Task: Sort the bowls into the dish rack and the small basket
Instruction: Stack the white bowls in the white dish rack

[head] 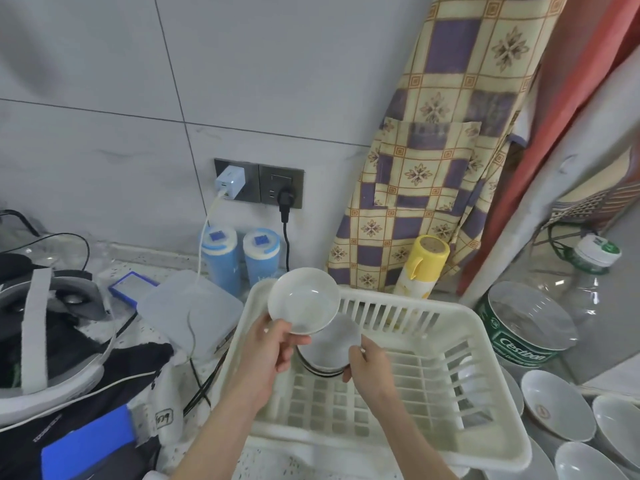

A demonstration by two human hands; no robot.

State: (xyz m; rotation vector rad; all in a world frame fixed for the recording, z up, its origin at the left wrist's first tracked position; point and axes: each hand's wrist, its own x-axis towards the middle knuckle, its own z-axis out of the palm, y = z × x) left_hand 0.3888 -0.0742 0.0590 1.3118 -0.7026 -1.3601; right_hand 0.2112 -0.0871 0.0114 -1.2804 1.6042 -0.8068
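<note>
The sorting looks only just begun. The white basket (460, 403) holds a small stack of bowls (329, 348) in its far left corner and little else, while several bowls (554, 407) wait on the counter at the right. The left hand (273, 355) pinches a small white dish (304, 300) by its lower rim, thumb on the inside, and holds it tilted above the stack. The right hand (369, 363) curls around the near side of the stack, steadying it.
</note>
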